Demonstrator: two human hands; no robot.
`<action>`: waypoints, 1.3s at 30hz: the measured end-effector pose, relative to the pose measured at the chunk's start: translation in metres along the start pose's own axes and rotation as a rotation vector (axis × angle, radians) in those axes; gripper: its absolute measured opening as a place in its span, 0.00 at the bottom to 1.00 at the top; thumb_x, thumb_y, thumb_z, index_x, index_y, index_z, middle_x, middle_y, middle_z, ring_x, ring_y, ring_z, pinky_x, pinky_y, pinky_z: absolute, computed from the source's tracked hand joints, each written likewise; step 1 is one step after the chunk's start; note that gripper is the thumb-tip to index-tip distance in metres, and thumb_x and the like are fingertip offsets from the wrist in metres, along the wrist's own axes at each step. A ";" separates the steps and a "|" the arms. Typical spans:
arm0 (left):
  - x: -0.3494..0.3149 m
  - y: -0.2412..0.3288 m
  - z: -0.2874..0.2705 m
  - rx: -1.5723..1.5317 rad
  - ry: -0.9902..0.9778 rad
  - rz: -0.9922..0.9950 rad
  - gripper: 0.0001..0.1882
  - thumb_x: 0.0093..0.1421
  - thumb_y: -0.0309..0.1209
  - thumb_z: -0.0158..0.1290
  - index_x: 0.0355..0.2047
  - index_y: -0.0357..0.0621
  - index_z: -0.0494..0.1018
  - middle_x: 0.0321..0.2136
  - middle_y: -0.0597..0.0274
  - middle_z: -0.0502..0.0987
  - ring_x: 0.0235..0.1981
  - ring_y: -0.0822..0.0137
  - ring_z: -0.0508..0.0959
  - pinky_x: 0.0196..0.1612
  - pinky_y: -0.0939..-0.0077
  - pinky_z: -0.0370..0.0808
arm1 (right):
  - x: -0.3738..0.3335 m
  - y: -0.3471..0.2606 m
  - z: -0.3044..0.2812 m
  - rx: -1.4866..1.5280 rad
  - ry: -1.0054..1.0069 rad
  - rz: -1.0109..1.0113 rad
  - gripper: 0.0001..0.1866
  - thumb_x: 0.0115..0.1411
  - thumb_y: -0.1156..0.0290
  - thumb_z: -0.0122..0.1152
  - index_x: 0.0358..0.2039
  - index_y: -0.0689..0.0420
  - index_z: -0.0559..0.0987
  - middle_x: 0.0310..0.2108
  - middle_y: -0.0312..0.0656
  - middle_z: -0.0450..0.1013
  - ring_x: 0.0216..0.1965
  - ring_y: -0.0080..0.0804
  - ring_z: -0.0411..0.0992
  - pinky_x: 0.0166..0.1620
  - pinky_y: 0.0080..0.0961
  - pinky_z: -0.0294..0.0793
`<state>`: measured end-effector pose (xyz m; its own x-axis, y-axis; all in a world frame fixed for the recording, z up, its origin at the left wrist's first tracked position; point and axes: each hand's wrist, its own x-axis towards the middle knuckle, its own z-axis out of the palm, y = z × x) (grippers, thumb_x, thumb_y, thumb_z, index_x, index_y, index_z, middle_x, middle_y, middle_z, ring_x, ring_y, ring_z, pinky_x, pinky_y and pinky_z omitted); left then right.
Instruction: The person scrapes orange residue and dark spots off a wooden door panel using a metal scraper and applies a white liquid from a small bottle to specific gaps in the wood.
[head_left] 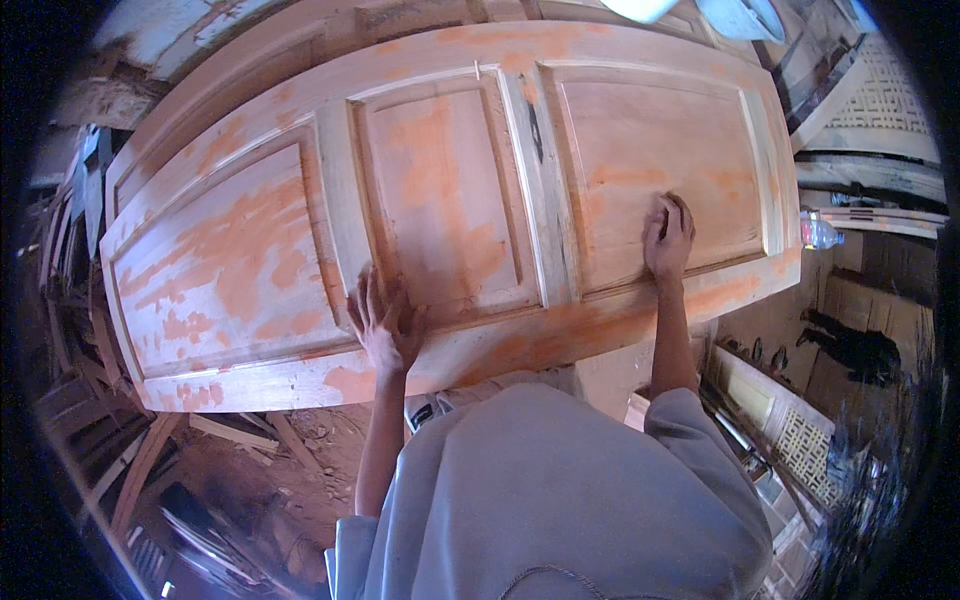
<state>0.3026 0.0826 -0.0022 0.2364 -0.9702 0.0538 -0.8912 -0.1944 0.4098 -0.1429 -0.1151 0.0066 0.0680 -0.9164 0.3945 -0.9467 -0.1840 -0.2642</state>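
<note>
A wooden panel door lies flat before me, its three recessed panels smeared with orange patches. My left hand rests with fingers spread on the near edge of the middle panel. On the right panel, my right hand presses down with its fingers curled together. Whatever those fingers may hold is hidden under them. Orange smears also run along the near rail, between my two arms.
Another wooden door lies behind this one. Pale containers stand at the far right. A plastic bottle is beyond the door's right end. Wood offcuts litter the floor at lower left, and a dark cloth-like heap lies at right.
</note>
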 end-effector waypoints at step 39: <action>-0.025 0.126 0.058 0.211 0.362 -0.766 0.29 0.64 0.46 0.53 0.63 0.53 0.69 0.65 0.66 0.67 0.70 0.50 0.56 0.71 0.47 0.44 | 0.195 -0.207 0.201 0.353 -0.331 -0.743 0.18 0.66 0.57 0.50 0.40 0.62 0.72 0.38 0.57 0.73 0.44 0.56 0.73 0.49 0.52 0.71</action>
<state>0.1615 0.0741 -0.0050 0.8763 -0.4631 0.1331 -0.4815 -0.8318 0.2762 0.1292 -0.3267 -0.0386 0.7658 -0.5625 0.3117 -0.4733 -0.8211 -0.3190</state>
